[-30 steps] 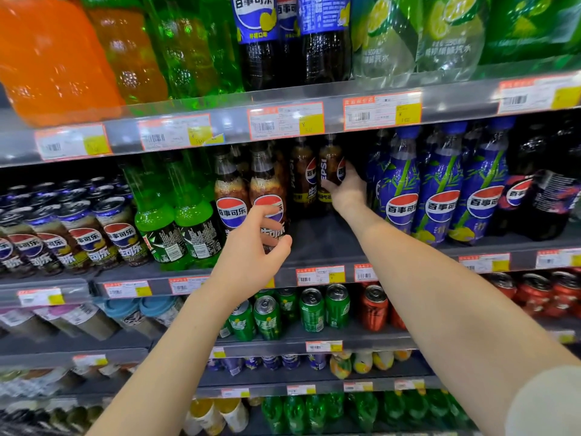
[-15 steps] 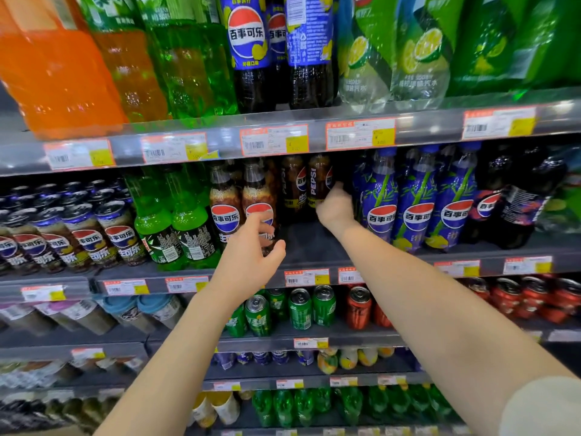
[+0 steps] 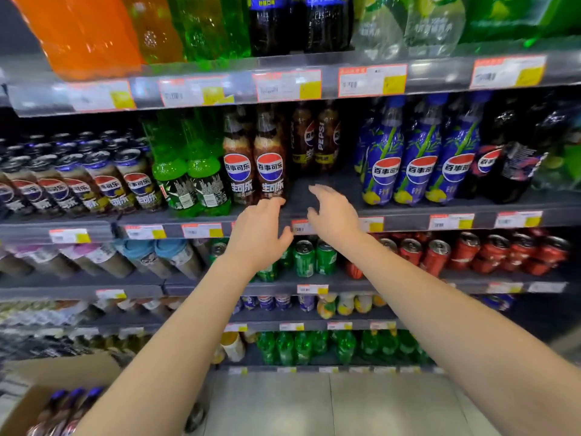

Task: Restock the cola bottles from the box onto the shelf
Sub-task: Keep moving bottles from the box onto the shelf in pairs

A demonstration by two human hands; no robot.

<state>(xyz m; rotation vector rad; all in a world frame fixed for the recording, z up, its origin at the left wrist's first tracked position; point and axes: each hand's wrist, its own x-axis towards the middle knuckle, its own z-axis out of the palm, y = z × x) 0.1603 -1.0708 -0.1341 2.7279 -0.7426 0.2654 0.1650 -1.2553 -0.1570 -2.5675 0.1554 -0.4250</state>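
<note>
Two brown cola bottles (image 3: 270, 162) with red-white-blue logos stand at the front of the grey shelf (image 3: 327, 190). Two more cola bottles (image 3: 316, 136) stand further back, leaving a bare gap in front of them. My left hand (image 3: 259, 234) is open just below the front bottles, its fingertips near the base of the right one. My right hand (image 3: 333, 214) is open at the shelf edge in front of the gap, holding nothing. A cardboard box (image 3: 28, 401) at the bottom left holds several bottles (image 3: 72, 401) with dark caps.
Green bottles (image 3: 191, 171) and a row of cola cans (image 3: 78, 180) stand to the left, blue-labelled bottles (image 3: 418, 158) to the right. Big bottles fill the shelf above, green and red cans the shelf below. Grey floor lies at the bottom.
My right hand has let go of the back cola bottle and drawn back to the shelf edge. My left hand has come down a little. The view has tilted down, showing the box.
</note>
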